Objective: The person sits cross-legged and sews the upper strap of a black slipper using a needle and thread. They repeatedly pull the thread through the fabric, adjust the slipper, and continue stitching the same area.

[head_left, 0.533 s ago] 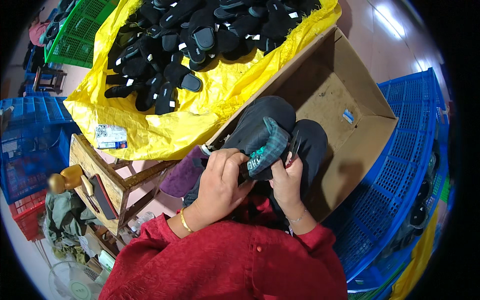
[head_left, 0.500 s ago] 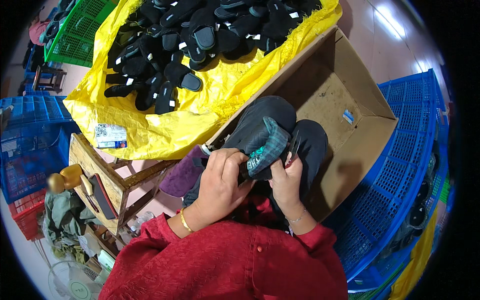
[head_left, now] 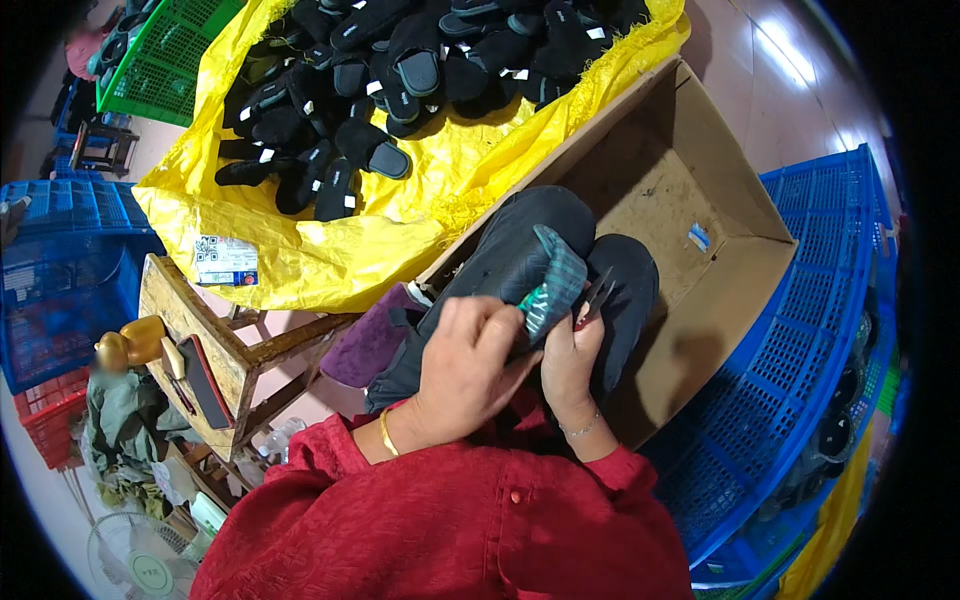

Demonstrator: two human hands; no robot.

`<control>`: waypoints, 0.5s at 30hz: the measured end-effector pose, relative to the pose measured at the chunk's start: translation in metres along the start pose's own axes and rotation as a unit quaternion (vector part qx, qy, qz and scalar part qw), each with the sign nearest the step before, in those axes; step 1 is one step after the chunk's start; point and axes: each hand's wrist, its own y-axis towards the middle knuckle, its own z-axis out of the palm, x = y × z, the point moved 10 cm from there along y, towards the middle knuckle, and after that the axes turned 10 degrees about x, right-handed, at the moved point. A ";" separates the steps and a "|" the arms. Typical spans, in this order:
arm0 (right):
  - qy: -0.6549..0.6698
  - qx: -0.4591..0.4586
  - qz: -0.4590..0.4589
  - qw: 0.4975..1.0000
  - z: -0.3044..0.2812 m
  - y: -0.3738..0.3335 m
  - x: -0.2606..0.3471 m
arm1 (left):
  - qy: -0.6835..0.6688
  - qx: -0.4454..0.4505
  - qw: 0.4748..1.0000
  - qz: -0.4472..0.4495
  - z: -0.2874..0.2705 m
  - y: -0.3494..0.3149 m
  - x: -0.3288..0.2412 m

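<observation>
My left hand (head_left: 468,362) grips a dark slipper with a green plaid lining (head_left: 549,283), held over my knees in dark trousers. My right hand (head_left: 570,362) touches the slipper's right side and holds small metal scissors (head_left: 597,296), their blades pointing up. Both hands sit close together in my lap. A pile of black slippers (head_left: 400,70) lies on a yellow sheet (head_left: 330,250) in front of me, out of reach of either hand.
An open cardboard box (head_left: 700,190) stands to my right front, beside a blue plastic crate (head_left: 820,350). A wooden stool (head_left: 215,340) with a phone stands to my left. Blue crates (head_left: 60,270) and a green crate (head_left: 160,60) sit at the left.
The slipper has turned slightly in my hands and my left fingers have shifted along it. The scissors stay by its right edge.
</observation>
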 end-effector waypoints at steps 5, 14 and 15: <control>-0.173 0.069 -0.029 0.982 -0.004 -0.003 0.025 | 0.064 -0.008 0.998 -0.014 0.006 0.006 -0.003; -0.223 0.080 -0.157 0.959 -0.026 0.004 0.112 | 0.029 0.098 0.991 0.085 -0.009 0.024 -0.016; -0.224 0.154 -0.116 0.956 -0.017 0.007 0.106 | 0.002 0.121 0.988 0.095 -0.015 0.027 -0.017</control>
